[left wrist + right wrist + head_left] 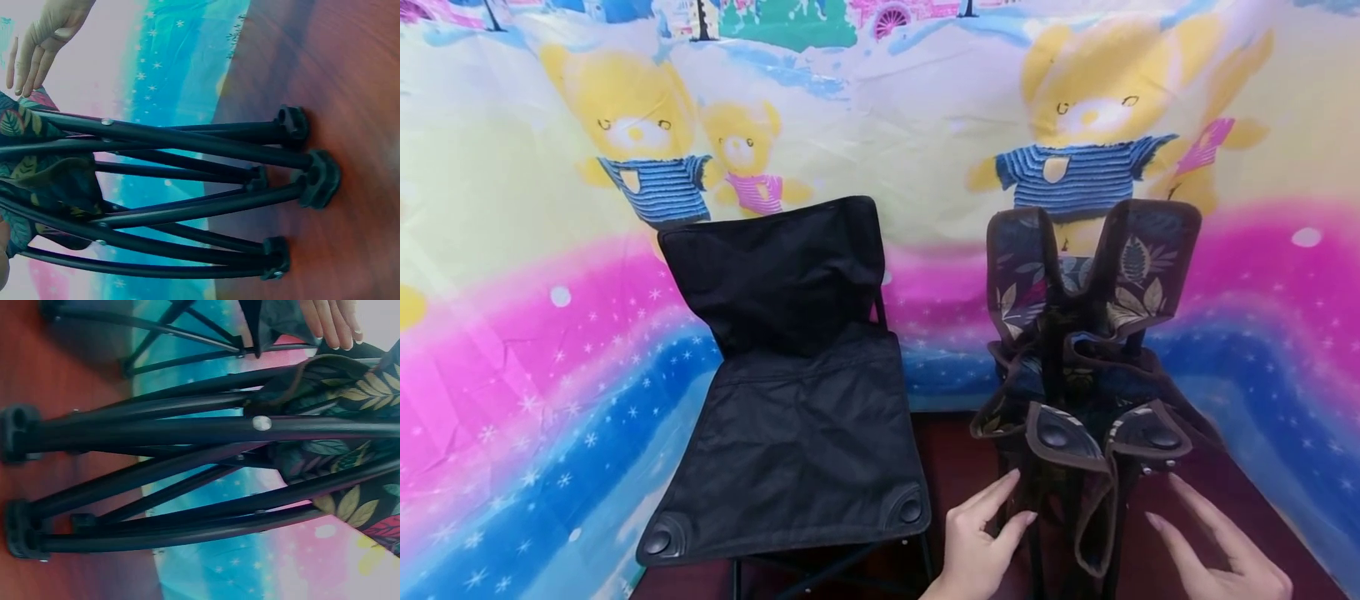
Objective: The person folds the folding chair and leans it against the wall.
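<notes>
A partly folded camping chair (1142, 283) with dark leaf-print fabric stands upright on the right, its seat bunched inward. Its black tube legs (206, 145) stand close together, ending in black plastic feet (320, 179). On the near left side of this chair is my left hand (973, 537), thumb and fingers apart, fingertips close to the front leg. My right hand (1225, 550) is on the other side, its fingers spread toward the frame below the front seat corner. Neither hand grips anything. In the right wrist view, the legs (156, 434) cross between silver rivets.
Left of it stands an unfolded black chair (805, 450) with its seat stretched flat. Both chairs rest on a reddish-brown wooden surface (362, 75). A printed cloth backdrop (925, 125) with teddy bears hangs behind and along the sides.
</notes>
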`<state>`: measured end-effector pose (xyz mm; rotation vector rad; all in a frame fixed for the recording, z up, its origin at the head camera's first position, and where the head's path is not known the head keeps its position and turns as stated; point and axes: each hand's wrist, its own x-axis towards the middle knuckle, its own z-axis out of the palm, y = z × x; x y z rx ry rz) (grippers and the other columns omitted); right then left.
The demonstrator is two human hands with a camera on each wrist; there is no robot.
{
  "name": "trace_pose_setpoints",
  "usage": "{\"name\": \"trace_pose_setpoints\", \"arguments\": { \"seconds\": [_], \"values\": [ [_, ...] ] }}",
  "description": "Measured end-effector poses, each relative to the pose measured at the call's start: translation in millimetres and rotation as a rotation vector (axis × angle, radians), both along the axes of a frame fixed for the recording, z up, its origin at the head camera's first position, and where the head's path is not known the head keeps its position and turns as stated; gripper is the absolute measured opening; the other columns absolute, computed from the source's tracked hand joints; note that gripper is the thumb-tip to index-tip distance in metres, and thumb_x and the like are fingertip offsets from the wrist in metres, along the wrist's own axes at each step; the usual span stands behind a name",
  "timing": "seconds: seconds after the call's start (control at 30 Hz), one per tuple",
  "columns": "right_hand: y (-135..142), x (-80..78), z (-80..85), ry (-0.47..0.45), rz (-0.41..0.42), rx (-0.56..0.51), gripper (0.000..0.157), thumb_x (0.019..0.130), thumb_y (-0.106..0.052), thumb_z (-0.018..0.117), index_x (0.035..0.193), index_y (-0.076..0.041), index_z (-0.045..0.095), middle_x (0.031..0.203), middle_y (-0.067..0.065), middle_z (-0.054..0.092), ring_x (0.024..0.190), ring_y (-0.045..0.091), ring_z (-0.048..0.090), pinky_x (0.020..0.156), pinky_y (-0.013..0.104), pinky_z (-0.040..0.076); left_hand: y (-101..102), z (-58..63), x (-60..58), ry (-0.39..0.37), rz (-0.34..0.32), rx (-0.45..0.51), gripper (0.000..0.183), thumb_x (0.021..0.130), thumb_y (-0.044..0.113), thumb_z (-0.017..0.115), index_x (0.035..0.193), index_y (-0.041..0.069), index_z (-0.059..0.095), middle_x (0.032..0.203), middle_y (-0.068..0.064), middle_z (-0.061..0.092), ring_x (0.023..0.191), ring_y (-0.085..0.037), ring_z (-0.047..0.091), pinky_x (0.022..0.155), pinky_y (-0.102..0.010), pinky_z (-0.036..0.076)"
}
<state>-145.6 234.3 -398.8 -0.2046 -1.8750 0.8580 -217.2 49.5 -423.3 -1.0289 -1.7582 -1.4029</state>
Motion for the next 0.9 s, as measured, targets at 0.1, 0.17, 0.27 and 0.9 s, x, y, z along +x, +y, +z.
{"name": "trace_pose_setpoints", "arguments": {
  "seconds": [0.1,0.17,0.27,0.9],
  "values": [
    [-1,1.7,-6.3,-0.033,-0.015,-0.039,0.05,0.061,0.005,0.074,0.106,-0.014,0.064,0.097,-0.027,0.054,0.086,-0.02,0.045,0.072,0.001,0.032,0,-0.4,6.4,-0.061,-0.008,0.012,0.037,0.068,-0.005,0.068,0.103,-0.01,0.058,0.099,-0.019,0.06,0.092,-0.021,0.058,0.075,-0.022,0.046],
    [-3,2.7,-10.3,-0.081,-0.042,-0.083,0.048,0.064,0.0,0.074,0.107,-0.017,0.064,0.093,-0.037,0.048,0.084,-0.022,0.043,0.071,-0.001,0.031,-1,2.4,10.9,-0.07,-0.009,0.016,0.036,0.067,-0.006,0.068,0.101,-0.011,0.059,0.097,-0.021,0.06,0.089,-0.023,0.059,0.075,-0.022,0.047],
    [-6,3.1,-17.0,-0.154,-0.087,-0.135,0.044,0.066,-0.007,0.073,0.107,-0.021,0.064,0.087,-0.045,0.042,0.079,-0.025,0.04,0.067,-0.002,0.028,-4,5.8,16.8,-0.059,0.009,0.001,0.034,0.067,-0.006,0.067,0.1,-0.012,0.059,0.094,-0.022,0.061,0.087,-0.023,0.059,0.073,-0.02,0.047],
    [6,-4.3,-74.3,-0.436,-0.102,-0.182,0.035,0.064,-0.016,0.075,0.098,-0.012,0.067,0.077,-0.013,0.064,0.063,-0.028,0.035,0.055,0.001,0.031,9,-69.7,7.9,-0.165,0.106,-0.103,0.033,0.067,0.002,0.071,0.098,-0.007,0.062,0.091,-0.013,0.064,0.084,-0.013,0.06,0.068,-0.013,0.046]
  ]
}}
